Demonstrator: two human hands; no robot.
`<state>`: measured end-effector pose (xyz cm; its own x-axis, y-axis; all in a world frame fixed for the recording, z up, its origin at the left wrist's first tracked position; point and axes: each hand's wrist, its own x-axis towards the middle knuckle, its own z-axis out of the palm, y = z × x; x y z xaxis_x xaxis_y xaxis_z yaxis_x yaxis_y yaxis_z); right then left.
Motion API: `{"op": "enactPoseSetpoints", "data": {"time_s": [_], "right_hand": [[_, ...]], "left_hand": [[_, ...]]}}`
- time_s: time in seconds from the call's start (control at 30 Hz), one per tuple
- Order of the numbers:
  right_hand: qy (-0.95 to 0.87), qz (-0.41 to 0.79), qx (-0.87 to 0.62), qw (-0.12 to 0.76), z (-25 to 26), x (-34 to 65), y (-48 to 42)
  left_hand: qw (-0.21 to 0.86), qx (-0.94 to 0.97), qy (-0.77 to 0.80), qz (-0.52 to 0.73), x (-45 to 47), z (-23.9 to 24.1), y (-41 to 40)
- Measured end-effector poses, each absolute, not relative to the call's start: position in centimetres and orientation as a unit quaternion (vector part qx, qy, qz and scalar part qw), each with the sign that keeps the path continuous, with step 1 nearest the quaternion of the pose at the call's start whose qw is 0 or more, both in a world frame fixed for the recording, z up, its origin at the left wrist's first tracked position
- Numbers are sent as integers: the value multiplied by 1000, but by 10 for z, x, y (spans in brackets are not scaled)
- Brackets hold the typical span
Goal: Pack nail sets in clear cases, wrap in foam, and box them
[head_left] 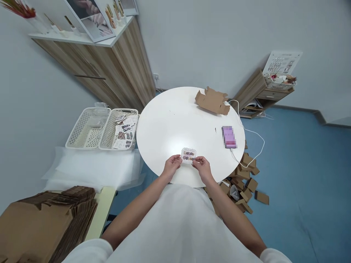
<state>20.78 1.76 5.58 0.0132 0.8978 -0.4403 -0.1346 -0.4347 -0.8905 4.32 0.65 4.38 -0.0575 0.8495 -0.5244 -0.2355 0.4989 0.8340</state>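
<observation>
A small clear plastic case (pixel 188 155) with rows of purple and dark nail tips lies at the near edge of the round white table (pixel 175 124). My left hand (pixel 172 165) pinches the case's left end with curled fingers. My right hand (pixel 202 165) pinches its right end in the same way. Both hands rest low over the tabletop, close to my body.
An unfolded brown cardboard box (pixel 212 100) lies at the table's far side and a phone (pixel 229 136) on a white cable at its right. Two white baskets (pixel 104 128) stand to the left, one holding nail sets. Flat cartons (pixel 49 215) are stacked near left; small boxes (pixel 244 182) litter the blue floor.
</observation>
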Motion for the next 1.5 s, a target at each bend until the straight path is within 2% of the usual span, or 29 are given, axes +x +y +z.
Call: {"op": "enactPoseSetpoints", "data": {"time_s": [0.27,0.47,0.77,0.97,1.2,1.5], "right_hand": [[-338,624,-565,420,39,223,12],[-349,626,-580,387,33,218,19],[-358,630,-593,352,26,198,35],[-373,635,-592,326,19,153,51],[-419,580,-639,281,12,83,77],[-427,587,-643,243,-6,1,112]], "left_hand": [[612,248,609,438,63,36,4],[586,239,641,435,64,30,3],[531,340,664,402,43,27,9],[473,363,721,353,4,19,18],[490,362,718,337,-63,3,38],[449,368,738,344,-129,-16,76]]}}
